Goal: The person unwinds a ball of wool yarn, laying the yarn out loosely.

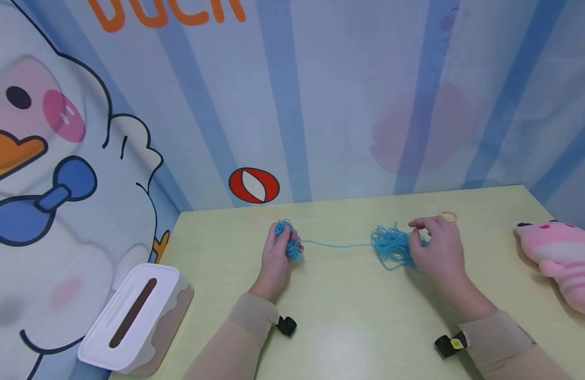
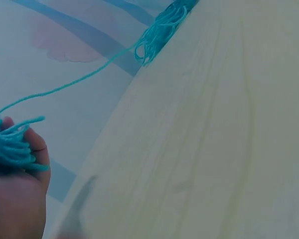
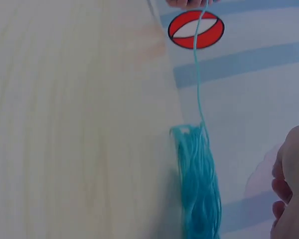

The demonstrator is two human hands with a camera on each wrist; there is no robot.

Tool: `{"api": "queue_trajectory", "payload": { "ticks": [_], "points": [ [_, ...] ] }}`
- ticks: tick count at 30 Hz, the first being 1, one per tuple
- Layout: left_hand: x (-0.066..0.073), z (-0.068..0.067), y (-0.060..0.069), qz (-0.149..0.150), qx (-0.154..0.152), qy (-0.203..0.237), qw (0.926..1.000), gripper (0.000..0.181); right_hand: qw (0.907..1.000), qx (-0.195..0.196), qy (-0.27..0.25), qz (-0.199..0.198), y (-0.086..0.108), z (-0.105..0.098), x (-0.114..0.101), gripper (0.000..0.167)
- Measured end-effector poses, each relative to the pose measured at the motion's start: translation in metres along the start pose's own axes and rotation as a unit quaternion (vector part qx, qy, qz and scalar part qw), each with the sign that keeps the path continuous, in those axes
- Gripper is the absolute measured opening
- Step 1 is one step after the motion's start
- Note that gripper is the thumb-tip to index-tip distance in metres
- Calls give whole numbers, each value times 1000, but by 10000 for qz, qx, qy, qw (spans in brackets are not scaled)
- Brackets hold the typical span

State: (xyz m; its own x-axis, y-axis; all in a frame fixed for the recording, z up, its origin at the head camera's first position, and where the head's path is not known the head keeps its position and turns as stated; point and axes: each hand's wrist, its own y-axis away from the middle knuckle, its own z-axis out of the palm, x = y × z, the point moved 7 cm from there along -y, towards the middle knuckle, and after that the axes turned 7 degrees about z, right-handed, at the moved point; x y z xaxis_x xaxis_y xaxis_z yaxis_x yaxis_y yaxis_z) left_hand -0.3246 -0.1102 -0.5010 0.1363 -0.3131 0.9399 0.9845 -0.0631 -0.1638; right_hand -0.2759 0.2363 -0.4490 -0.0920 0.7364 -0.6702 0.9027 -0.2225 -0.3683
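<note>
My left hand [image 1: 275, 256] grips a small bundle of blue yarn [image 1: 293, 249], its loops and ends sticking out past the fingers. In the left wrist view, the yarn bundle [image 2: 12, 147] lies in the curled fingers. A single strand [image 1: 337, 245] runs from it to a larger loose hank of blue yarn [image 1: 392, 247] on the table. Over the right end of that hank is my right hand [image 1: 440, 248], thumb and forefinger bent with a gap between them. The right wrist view shows the right hand [image 3: 294, 181] apart from the hank [image 3: 197, 184].
A pale wooden table [image 1: 349, 327] backs onto a striped blue curtain [image 1: 340, 105]. A white-lidded tissue box [image 1: 135, 316] stands at the left edge. At the right lies a pink plush toy [image 1: 563, 258]. A small orange ring [image 1: 449, 214] sits behind the right hand.
</note>
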Motion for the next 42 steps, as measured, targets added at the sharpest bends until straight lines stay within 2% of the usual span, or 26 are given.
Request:
{"api": "queue_trajectory", "payload": {
  "ticks": [2, 3, 4, 7, 9, 11, 14, 17, 22, 27, 30, 33, 37, 40, 42],
  "points": [
    [0, 1, 1, -11, -69, 28, 10000, 15, 9981, 179, -397, -435, 5, 7, -25, 20],
    [1, 2, 1, 0, -111, 48, 9999, 14, 9964, 113, -540, -646, 8, 13, -37, 20],
    [1, 3, 1, 15, -149, 64, 9999, 12, 9944, -37, -654, -826, 11, 22, -48, 21],
    [1, 5, 2, 48, -224, 131, 9997, 12, 9876, -881, -697, -1097, 21, 56, -77, 28],
    [1, 6, 2, 71, -272, 131, 9995, 20, 9804, -1515, -625, -1090, 28, 80, -91, 38],
    [1, 7, 3, 59, -321, 35, 9995, 32, 9737, -1961, -561, -1015, 35, 100, -102, 47],
    [3, 8, 4, 59, -465, -142, 9988, 48, 9700, -2154, -532, -994, 40, 119, -114, 50],
    [3, 10, 5, 76, -620, -260, 9977, 53, 9712, -2106, -556, -964, 41, 128, -119, 39],
    [4, 11, 4, 120, -682, -448, 9966, 42, 9765, -1811, -728, -916, 39, 118, -119, 19],
    [0, 2, 2, 8, -314, -900, 9954, 38, 9793, -1498, -948, -974, 37, 95, -112, 15],
    [-3, -3, 1, 27, -150, -962, 9952, 32, 9810, -1303, -998, -1036, 35, 80, -103, 14],
    [-2, -3, 1, 84, -126, -712, 9973, 26, 9833, -1023, -1003, -1126, 30, 64, -94, 12],
    [0, 1, 2, 172, -168, -17, 9997, 20, 9847, -608, -1098, -1211, 24, 43, -79, 11],
    [1, 5, 1, 82, -121, 574, 9982, 24, 9852, -304, -1199, -1184, 20, 29, -66, 11],
    [0, 5, 0, -41, -43, 668, 9978, 29, 9853, -73, -1272, -1136, 17, 19, -58, 10]
  ]
}}
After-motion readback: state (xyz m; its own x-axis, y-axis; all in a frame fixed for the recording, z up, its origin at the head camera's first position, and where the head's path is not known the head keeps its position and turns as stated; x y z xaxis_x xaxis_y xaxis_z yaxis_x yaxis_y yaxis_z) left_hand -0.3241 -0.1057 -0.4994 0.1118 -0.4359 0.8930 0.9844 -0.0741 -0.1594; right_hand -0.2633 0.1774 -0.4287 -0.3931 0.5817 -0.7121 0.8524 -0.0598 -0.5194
